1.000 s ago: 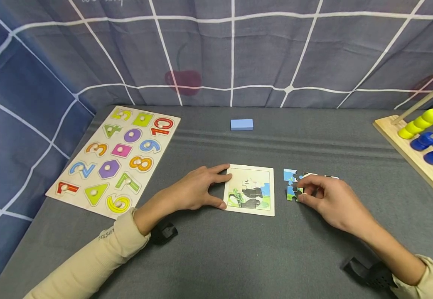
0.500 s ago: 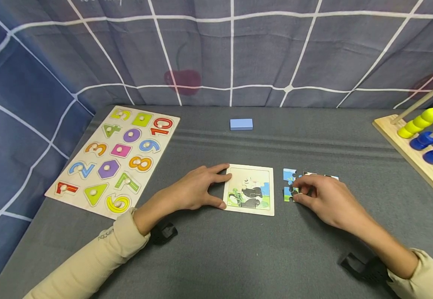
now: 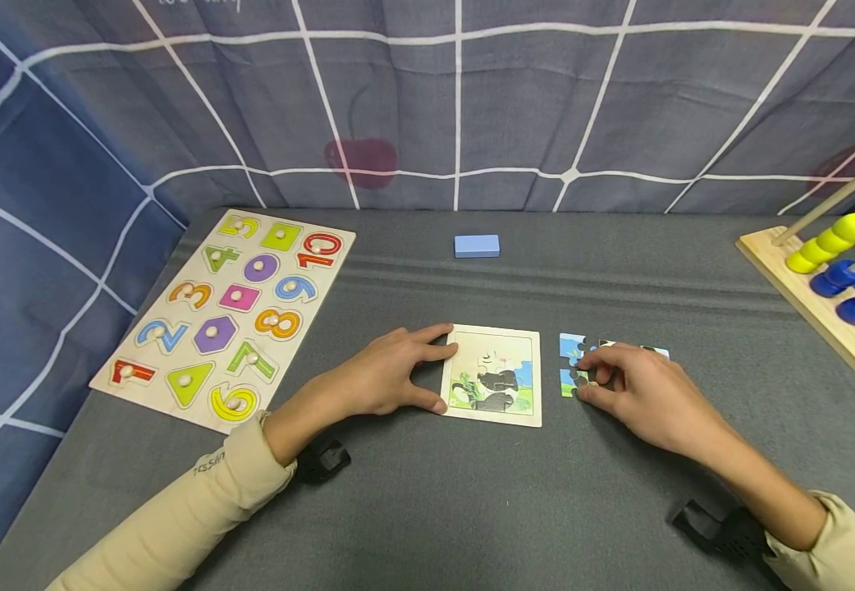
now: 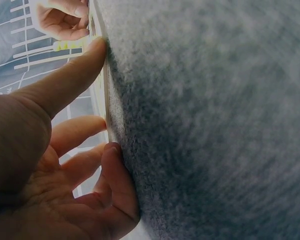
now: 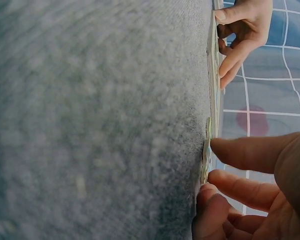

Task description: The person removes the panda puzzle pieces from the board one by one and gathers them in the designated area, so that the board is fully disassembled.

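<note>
My left hand (image 3: 394, 373) rests at the left edge of a small wooden panda jigsaw board (image 3: 494, 418). Its thumb and fingertips, spread apart, touch the frame. Several panda pieces sit in the board's lower part; bare wood shows above. Right of the board, my right hand (image 3: 656, 402) pinches a small jigsaw piece (image 5: 206, 159) lying flat on the cloth, thumb and index finger at its edge. Beside those fingertips lie a blue sky piece (image 3: 571, 348) and a blue-and-green piece (image 3: 567, 384). Fingers partly cover the pieces, and black-and-white ones (image 3: 655, 350) peek out behind the hand.
On the left lies a wooden number-and-shape peg puzzle (image 3: 287, 361). A blue block (image 3: 477, 246) sits towards the back. At the right edge stands a wooden bead stand (image 3: 767, 250) with yellow and blue beads. A checked curtain (image 3: 413, 98) hangs behind the grey cloth.
My right hand has moved slightly left, and the blue-and-green piece has shifted a little left with it. The left hand and board have stayed put.
</note>
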The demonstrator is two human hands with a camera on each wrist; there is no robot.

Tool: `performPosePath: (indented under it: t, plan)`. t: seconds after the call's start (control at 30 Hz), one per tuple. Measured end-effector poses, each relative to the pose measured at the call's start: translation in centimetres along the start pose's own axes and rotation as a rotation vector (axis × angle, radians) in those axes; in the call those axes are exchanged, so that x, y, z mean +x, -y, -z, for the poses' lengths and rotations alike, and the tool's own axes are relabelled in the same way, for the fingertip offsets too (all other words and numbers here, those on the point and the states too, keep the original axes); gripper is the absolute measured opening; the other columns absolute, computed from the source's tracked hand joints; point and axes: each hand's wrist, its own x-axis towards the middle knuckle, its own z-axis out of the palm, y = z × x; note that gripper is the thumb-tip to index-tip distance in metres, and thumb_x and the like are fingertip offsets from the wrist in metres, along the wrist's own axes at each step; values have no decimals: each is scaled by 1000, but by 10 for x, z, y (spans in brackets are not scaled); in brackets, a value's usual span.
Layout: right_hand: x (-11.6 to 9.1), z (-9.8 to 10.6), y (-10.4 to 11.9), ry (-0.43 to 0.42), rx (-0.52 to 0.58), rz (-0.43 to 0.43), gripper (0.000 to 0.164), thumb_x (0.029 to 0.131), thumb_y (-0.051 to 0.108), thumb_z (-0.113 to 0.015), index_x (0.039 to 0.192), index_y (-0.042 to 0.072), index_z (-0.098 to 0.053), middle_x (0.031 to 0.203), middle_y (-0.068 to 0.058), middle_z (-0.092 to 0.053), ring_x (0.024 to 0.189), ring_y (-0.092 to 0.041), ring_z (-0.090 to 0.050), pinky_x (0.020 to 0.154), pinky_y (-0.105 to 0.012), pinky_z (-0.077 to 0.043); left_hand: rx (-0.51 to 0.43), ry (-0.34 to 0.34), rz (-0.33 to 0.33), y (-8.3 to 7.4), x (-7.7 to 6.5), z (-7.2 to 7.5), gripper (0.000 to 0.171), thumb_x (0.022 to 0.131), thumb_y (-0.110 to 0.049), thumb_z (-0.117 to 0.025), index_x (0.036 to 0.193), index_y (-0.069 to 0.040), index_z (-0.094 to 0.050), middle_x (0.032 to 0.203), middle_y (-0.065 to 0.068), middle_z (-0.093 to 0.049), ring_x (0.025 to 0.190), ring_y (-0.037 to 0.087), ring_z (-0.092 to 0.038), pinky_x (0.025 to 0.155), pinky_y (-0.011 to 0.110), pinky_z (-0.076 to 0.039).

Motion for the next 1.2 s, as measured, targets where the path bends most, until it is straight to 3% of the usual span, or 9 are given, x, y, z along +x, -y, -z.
performPosePath:
  t: [1.2]
  plan:
    - [-1,1,-2,26,13,19,20,80,15,-81,98,12,-73,78,8,-53,65,-6,-47,64,-34,-40,8,14,19,-1,1,0,76,80,-36,-82,145,-12,-52,159,6,-32,120,30,-48,104,45,-36]
